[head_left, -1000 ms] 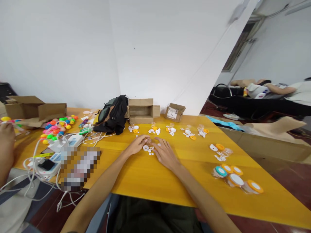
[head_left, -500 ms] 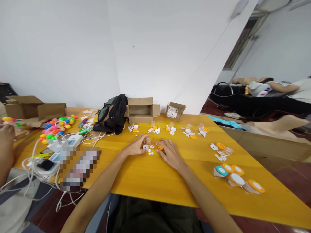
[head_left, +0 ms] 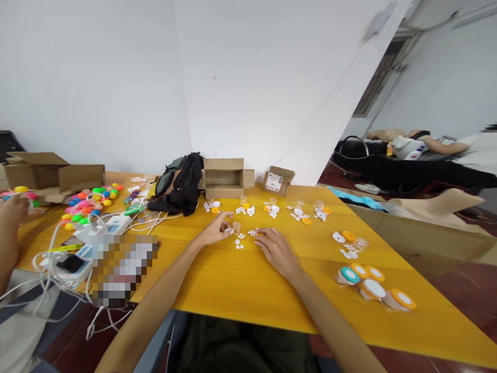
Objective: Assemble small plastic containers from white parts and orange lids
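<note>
My left hand [head_left: 215, 231] rests on the yellow table [head_left: 240, 280], its fingers pinched on a small white disc at their tips. A tiny clear cup [head_left: 236, 227] stands just to its right, with several small white pieces [head_left: 239, 242] lying below it. My right hand [head_left: 274, 247] lies flat on the table with fingers stretched out, its fingertips next to a small white piece with dots [head_left: 252, 232] and a bit of orange.
Groups of white and orange parts [head_left: 272, 209] line the far side. Finished capped jars [head_left: 368, 282] lie at the right. Cardboard boxes [head_left: 225, 177], a black bag [head_left: 182, 184], coloured balls [head_left: 87, 202], cables and another person's hand [head_left: 11, 217] are at the left.
My left hand has picked up the white disc from the table. My right hand has slid back toward me, uncovering the dotted piece; the orange lid it touched is mostly hidden.
</note>
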Motion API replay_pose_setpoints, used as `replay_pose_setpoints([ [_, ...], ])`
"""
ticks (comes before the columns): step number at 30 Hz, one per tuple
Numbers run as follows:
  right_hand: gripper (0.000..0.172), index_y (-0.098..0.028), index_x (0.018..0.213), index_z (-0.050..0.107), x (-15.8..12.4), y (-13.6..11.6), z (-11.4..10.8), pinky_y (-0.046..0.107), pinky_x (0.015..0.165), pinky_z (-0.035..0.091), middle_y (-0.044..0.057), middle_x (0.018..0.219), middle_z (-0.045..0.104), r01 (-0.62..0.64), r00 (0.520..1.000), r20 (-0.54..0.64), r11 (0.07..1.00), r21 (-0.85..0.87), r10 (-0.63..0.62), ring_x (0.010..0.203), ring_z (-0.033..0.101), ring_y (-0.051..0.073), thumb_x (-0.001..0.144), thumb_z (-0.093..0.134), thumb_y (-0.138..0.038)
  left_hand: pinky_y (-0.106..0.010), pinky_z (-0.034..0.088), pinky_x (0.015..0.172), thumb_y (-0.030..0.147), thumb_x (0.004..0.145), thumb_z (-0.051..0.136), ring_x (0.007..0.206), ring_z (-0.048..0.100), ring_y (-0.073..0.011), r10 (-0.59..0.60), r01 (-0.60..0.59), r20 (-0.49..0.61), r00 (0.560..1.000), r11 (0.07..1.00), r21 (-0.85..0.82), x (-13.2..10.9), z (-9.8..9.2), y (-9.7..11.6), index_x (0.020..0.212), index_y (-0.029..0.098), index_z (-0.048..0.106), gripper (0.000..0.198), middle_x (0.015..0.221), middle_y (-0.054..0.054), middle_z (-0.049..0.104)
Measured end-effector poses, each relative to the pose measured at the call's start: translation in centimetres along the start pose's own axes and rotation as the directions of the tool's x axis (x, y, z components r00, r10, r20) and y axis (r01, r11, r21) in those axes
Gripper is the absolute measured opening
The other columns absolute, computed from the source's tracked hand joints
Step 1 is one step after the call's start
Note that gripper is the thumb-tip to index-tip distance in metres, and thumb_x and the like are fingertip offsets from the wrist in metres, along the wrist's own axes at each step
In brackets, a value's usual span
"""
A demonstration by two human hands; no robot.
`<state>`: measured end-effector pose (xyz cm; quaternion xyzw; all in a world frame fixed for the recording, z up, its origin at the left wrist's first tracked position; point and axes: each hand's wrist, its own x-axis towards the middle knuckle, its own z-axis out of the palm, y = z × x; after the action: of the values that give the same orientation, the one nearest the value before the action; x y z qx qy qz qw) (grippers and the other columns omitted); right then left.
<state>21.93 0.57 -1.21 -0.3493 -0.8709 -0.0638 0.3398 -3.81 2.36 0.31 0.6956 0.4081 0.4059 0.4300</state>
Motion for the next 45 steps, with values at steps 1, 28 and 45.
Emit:
replay_pose_setpoints([
  [1, 0.025, -0.025, 0.094, 0.069, -0.2, 0.0, -0.1, 0.041, 0.082, 0.055, 0.009, 0.103, 0.067, 0.012, 1.0, -0.006, 1.0, -0.001, -0.012, 0.096, 0.063, 0.024, 0.097, 0.045, -0.021, -0.025, 0.047, 0.074, 0.035, 0.076, 0.074, 0.086, 0.058, -0.0129, -0.008, 0.008, -0.009, 1.0, 1.0, -0.026, 0.0, -0.1, 0.0, 0.122, 0.025, 0.053, 0.052, 0.122, -0.007, 0.053],
  [28, 0.014, -0.024, 0.095, 0.064, -3.2, -2.1, -1.5, 0.035, 0.08, 0.056, 0.008, 0.096, 0.072, -0.059, 0.998, -0.013, 0.998, -0.034, 0.058, 0.088, 0.069, 0.021, 0.096, 0.05, -0.023, -0.027, 0.051, 0.077, 0.019, 0.072, 0.068, 0.083, 0.057, -0.0141, 0.041, -0.057, 0.058, 0.997, 0.952, 0.301, 0.2, -0.2, 0.3, 0.125, 0.025, 0.053, 0.056, 0.103, -0.002, 0.059],
  [45, 0.016, -0.025, 0.081, 0.06, -3.7, 0.5, -1.1, 0.032, 0.075, 0.049, 0.005, 0.087, 0.07, -0.433, 0.901, -0.074, 0.898, -0.077, 0.428, 0.082, 0.064, 0.022, 0.089, 0.05, -0.015, -0.052, 0.026, 0.116, 0.022, 0.076, 0.073, 0.134, 0.038, -0.0308, 0.13, -0.19, 0.148, 0.98, 0.82, 0.54, -0.3, 0.4, 2.0, 0.099, 0.023, 0.07, 0.024, 0.141, -0.008, 0.043],
])
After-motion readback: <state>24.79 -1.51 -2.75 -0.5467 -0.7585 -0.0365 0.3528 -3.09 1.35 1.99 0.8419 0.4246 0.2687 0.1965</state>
